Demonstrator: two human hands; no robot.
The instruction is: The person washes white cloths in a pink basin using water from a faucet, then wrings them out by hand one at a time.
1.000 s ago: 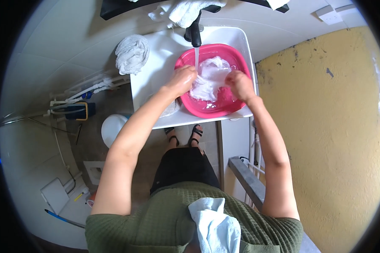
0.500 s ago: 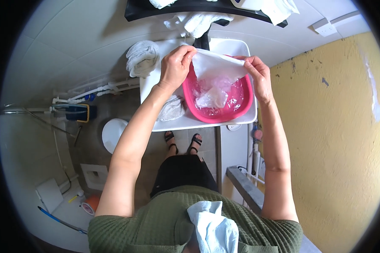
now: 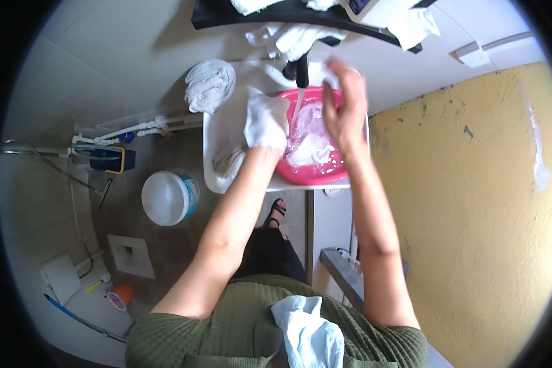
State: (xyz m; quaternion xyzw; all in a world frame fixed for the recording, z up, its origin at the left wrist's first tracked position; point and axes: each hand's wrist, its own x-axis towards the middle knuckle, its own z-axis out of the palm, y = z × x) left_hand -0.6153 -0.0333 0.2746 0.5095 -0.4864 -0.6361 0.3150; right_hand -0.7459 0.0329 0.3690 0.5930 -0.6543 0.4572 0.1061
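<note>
A white cloth (image 3: 267, 119) covers my left hand (image 3: 273, 151) down to the wrist, beside the left rim of a pink basin (image 3: 313, 180). The fingers are hidden under it, so their grip does not show. Over the right side of the basin is my right hand (image 3: 348, 107), blurred at the fingertips. Its thumb stands apart from the fingers and nothing shows in it. Water runs from the black tap (image 3: 301, 72) into the basin, where a wet white cloth (image 3: 313, 149) lies in the water.
The basin stands in a white sink (image 3: 213, 138). A rolled grey-white towel (image 3: 210, 86) sits at the sink's back left corner, and another greyish cloth (image 3: 229, 164) lies inside. A black shelf (image 3: 276, 16) hangs above. On the floor is a white bucket (image 3: 165, 197).
Both hands were holding a white cloth stretched above the basin. Now my right hand is off it, and my left hand has moved down and nearer with the cloth over it. The tap's stream shows.
</note>
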